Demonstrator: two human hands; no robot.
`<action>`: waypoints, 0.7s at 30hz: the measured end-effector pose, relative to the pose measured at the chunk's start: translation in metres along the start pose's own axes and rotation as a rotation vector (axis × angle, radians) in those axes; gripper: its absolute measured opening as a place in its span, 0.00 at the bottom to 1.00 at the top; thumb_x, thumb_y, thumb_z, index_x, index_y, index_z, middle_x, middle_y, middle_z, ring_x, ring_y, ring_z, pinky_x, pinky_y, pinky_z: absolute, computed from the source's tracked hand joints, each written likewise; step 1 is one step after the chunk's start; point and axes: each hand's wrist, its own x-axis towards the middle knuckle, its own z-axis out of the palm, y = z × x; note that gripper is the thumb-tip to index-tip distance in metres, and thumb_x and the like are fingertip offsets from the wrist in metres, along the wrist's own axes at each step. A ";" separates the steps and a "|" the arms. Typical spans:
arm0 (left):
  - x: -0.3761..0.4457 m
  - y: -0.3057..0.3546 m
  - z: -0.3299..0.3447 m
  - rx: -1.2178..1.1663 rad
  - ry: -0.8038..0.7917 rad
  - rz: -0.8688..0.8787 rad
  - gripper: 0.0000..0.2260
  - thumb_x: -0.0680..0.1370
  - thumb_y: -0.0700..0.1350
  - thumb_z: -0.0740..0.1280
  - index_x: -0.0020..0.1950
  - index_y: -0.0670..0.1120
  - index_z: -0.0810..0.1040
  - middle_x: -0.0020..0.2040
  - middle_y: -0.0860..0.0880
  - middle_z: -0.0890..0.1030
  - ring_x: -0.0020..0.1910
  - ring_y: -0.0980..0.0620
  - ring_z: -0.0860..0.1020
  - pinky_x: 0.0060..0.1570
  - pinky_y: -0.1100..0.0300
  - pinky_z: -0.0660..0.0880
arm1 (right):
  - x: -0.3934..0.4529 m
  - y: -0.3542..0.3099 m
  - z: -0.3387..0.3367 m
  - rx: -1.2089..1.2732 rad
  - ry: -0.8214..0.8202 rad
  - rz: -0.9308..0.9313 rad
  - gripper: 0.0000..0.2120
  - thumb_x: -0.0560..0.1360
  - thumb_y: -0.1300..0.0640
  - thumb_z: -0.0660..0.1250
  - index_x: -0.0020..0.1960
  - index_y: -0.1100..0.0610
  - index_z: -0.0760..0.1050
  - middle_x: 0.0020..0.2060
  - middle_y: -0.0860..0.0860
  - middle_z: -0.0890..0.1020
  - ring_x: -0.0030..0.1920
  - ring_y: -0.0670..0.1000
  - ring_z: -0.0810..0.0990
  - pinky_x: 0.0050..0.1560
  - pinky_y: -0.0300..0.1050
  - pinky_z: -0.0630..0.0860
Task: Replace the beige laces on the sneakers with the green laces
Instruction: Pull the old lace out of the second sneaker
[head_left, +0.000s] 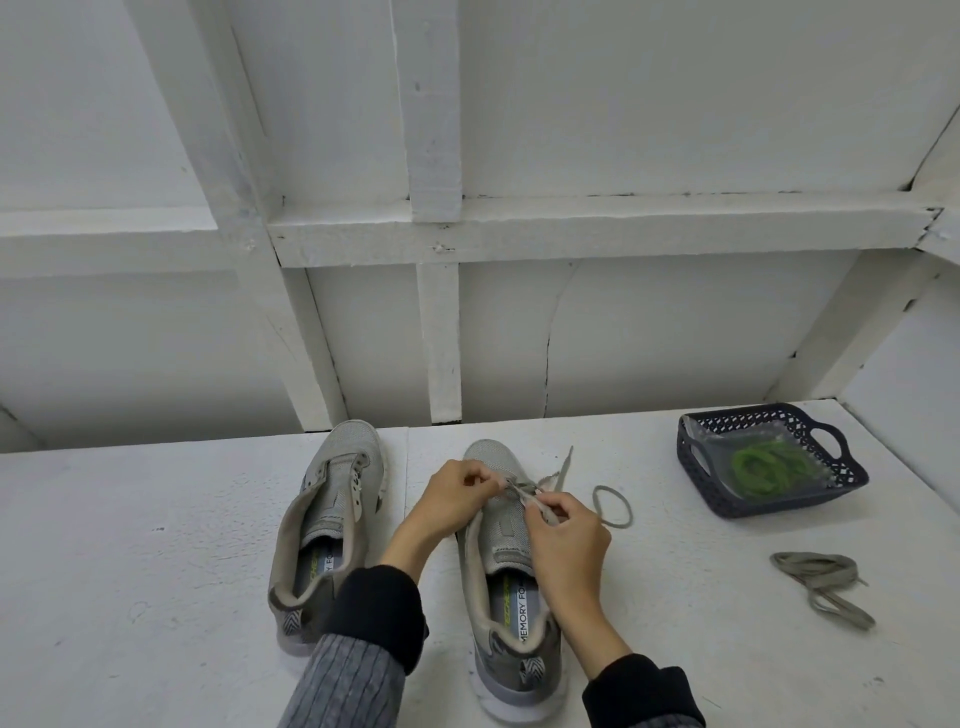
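**Beige lace half out of the right-hand sneaker**

Two grey sneakers stood side by side on the white table (156, 545), toes pointing away from the person. The right-hand sneaker (511, 582) served as the centre of the work. Over its front eyelets, the left hand (451, 501) pinched a strand of the beige lace (613, 506) between thumb and fingertips, and the right hand (566, 540) gripped another strand of the same lace with curled fingers. The lace's free length trailed off to the right of that sneaker, forming a loop on the table, with one end pointing away past the toe.

To the left of that sneaker, near it but not touching, stood the left-hand sneaker (327, 525), with its eyelets bare of lacing. Well to the right of the right-hand sneaker lay a removed beige lace (821, 584), bundled loosely on the table. Farther right and beyond it, a dark blue basket (696, 467) held the green laces (769, 470), coiled inside a clear plastic bag (727, 431). Both forearms wore dark sleeves, the left with a grey ribbed layer over it.
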 end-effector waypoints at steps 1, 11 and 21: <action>-0.005 -0.004 0.001 -0.105 0.020 0.026 0.08 0.79 0.45 0.68 0.40 0.47 0.79 0.36 0.51 0.78 0.36 0.57 0.73 0.38 0.66 0.68 | 0.000 0.000 0.000 0.000 0.000 0.001 0.06 0.73 0.62 0.71 0.42 0.52 0.79 0.37 0.46 0.81 0.39 0.43 0.80 0.35 0.29 0.73; -0.033 -0.021 -0.002 -0.758 0.395 0.025 0.08 0.84 0.43 0.57 0.44 0.46 0.69 0.31 0.52 0.67 0.27 0.58 0.67 0.27 0.65 0.68 | 0.000 0.000 -0.002 0.013 -0.003 0.003 0.05 0.73 0.64 0.71 0.42 0.55 0.80 0.35 0.49 0.82 0.36 0.43 0.79 0.32 0.27 0.72; -0.026 -0.047 0.000 -0.030 0.347 -0.073 0.05 0.80 0.44 0.66 0.50 0.44 0.71 0.39 0.51 0.77 0.36 0.56 0.74 0.37 0.61 0.69 | 0.002 0.006 0.000 -0.022 -0.007 -0.008 0.03 0.73 0.62 0.71 0.44 0.56 0.81 0.37 0.51 0.82 0.38 0.46 0.80 0.34 0.29 0.72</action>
